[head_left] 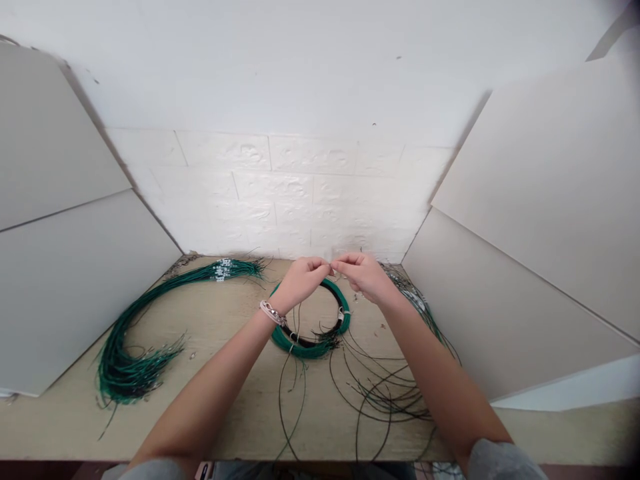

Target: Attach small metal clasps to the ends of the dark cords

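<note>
Two bare hands, one wire coil, two wire bundles and one spread of loose wires are seen on one worktop. The green-and-black wire coil is placed at centre frame, just below the hands; one white tag is seen on its right side. The green wire bundle is laid in a curve at left, white labels clustered near its upper end, too many to be counted. Dark loose wires are fanned out at lower right of centre, also uncounted.

Both arms are extended from the bottom edge and converged at centre. The left hand and right hand are held above the coil's top edge, fingertips brought together, thumb and fingers pinched closed on each. Whether a wire end is gripped there cannot be told. A bracelet is worn on the left wrist.

The coil's upper left is covered by the left hand and wrist. The right wire bundle is partly hidden by the right forearm. Grey sleeves are cut off by the bottom edge.
</note>
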Available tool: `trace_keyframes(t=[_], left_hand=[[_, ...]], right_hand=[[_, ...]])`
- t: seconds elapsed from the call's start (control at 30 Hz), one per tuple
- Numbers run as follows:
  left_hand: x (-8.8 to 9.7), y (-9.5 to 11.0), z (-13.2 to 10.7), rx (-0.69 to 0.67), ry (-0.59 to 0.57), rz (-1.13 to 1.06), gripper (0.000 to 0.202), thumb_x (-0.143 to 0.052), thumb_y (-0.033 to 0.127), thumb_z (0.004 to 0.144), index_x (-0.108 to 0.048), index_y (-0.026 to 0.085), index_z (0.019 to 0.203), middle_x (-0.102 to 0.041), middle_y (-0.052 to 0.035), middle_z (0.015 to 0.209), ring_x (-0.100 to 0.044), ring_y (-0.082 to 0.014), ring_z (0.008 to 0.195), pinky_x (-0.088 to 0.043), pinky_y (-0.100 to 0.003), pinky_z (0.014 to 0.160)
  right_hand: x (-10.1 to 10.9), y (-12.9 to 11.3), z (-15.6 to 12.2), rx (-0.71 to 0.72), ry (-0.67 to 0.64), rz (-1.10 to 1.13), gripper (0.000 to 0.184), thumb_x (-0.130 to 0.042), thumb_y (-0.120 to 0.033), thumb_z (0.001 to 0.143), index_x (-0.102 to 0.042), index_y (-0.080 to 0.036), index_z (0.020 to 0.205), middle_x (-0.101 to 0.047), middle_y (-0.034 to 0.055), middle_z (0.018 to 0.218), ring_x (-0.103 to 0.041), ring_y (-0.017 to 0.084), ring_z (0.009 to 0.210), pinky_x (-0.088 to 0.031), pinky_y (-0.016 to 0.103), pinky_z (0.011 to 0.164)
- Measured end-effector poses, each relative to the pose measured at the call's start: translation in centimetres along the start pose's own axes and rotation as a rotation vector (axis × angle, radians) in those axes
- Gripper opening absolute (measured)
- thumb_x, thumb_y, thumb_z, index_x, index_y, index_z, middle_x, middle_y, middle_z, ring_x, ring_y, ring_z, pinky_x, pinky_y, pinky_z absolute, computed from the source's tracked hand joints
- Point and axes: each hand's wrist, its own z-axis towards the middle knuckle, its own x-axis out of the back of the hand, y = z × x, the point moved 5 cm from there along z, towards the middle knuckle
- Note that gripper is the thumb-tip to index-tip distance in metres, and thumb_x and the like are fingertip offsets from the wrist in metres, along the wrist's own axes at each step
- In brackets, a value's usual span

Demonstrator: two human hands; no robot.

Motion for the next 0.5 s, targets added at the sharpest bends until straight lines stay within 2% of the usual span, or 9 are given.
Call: trace_keyframes(t=[0.17,0.33,0.5], left_hand=[[0.03,0.12,-0.1,0.049,0.011,-0.084,0.03,-0.043,0.038,0.076,-0.058,0.013,0.067,-0.034,0.0053,0.047,-0.03,-0.008,0.046,-0.022,-0.022,0.044],[-0.31,-0.44,0.04,0.085,-0.069,-0.236,0.038,-0.051,0.052,0.072,-0.055,0.014,0.071,-0.025,0.0085,0.045,-0.02,-0.0051,0.041,-0.015,-0.021,0.041],[-0.71,-0.34,-0.16,0.114,-0.122,-0.356,0.03,-0.05,0.046,0.075,-0.05,0.016,0.072,-0.026,0.0088,0.045,-0.019,-0.0046,0.04,-0.013,-0.019,0.039]], right_hand=[[0.23,0.04,0.14,0.032,0.019,-0.064,0.021,-0.064,-0.038,0.067,-0.061,-0.017,0.067,-0.037,-0.0073,0.04,-0.024,0.003,0.034,-0.016,0.019,0.032],[0.13,-0.62,-0.05,0.09,0.031,-0.073,0.023,-0.063,-0.039,0.069,-0.06,-0.017,0.066,-0.036,-0.0073,0.039,-0.026,0.004,0.034,-0.019,0.02,0.034],[0.1,-0.78,-0.06,0.152,0.068,-0.073,0.023,-0.061,-0.04,0.071,-0.055,-0.018,0.066,-0.035,-0.0077,0.042,-0.027,0.004,0.037,-0.018,0.019,0.036]])
